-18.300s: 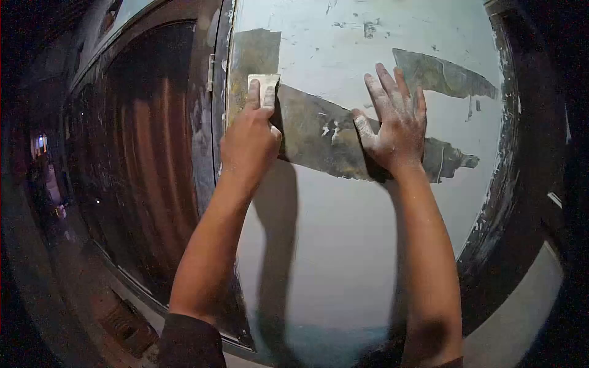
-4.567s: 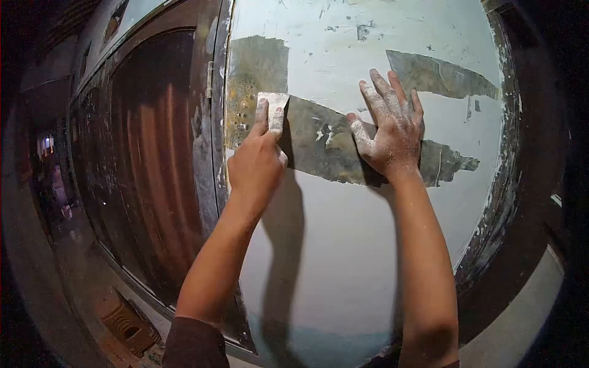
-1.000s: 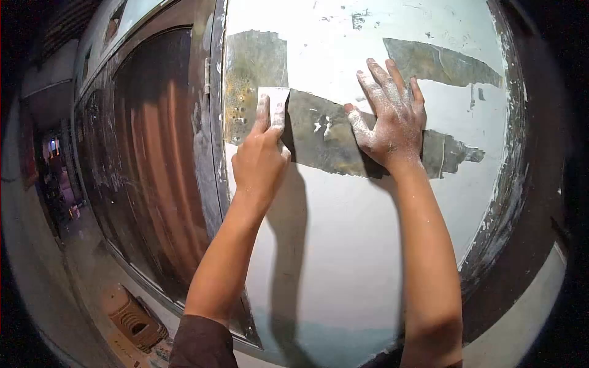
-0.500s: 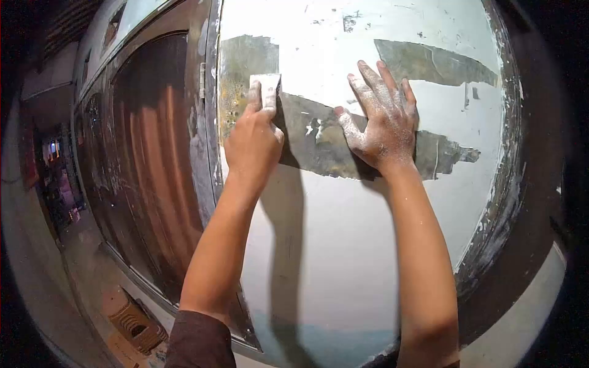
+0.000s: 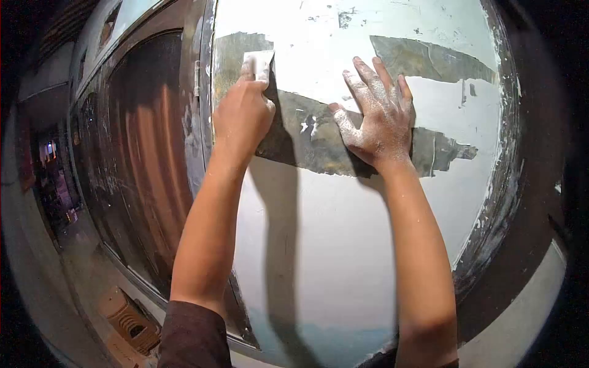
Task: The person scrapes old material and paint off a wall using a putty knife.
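Observation:
My left hand (image 5: 242, 113) is closed round a scraper (image 5: 262, 62), two fingers laid along its whitish, dusty blade. The handle is hidden in my palm. The blade lies against the wall panel (image 5: 343, 233), at a grey bare patch (image 5: 230, 52) near the door frame. My right hand (image 5: 381, 122), coated with white dust, rests on the panel with fingers spread and holds nothing. Around it, white paint borders a grey-brown bare band (image 5: 319, 147) with ragged edges. Another bare patch (image 5: 429, 58) shows at upper right.
On the left stands a dark wooden door (image 5: 147, 135) with a hinge (image 5: 197, 78) beside the panel. A dark, paint-chipped frame (image 5: 503, 184) edges the panel on the right. A brown plastic stool (image 5: 129, 322) is on the floor at lower left.
My left hand has slid the scraper up and slightly left along the grey patch. My right hand stays at the same spot on the wall. The view has shifted slightly.

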### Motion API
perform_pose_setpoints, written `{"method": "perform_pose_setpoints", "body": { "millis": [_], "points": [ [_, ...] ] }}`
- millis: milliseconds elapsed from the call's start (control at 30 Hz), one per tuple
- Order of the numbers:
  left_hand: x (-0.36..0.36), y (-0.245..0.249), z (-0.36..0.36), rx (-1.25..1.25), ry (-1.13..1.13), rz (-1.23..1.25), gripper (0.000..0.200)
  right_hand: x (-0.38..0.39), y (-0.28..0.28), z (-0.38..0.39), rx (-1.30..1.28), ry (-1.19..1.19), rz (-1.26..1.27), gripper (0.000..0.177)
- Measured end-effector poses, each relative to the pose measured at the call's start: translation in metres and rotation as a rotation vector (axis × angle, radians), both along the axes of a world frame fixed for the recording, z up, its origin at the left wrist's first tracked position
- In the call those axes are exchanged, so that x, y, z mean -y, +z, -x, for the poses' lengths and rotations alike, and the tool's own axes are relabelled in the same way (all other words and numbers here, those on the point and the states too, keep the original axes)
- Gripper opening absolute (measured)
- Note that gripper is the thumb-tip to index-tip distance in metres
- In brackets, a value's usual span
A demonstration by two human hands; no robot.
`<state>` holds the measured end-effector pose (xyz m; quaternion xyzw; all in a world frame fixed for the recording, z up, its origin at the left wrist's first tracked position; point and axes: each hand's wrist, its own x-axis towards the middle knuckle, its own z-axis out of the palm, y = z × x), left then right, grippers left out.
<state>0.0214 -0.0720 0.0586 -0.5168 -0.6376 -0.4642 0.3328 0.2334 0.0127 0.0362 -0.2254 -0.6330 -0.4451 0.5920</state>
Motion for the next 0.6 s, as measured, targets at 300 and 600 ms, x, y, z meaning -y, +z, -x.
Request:
{"method": "perform_pose_setpoints", "body": {
  "millis": [300,600],
  "points": [
    [-0.005,0.007,0.007,-0.107,-0.057,-0.173,0.034,0.0,0.001,0.0,-0.002,-0.039,-0.007,0.054],
    [0.002,-0.072,0.002,0.015,-0.147,-0.062,0.034,0.001,0.0,-0.001,0.004,-0.032,0.001,0.053]
  ]
}}
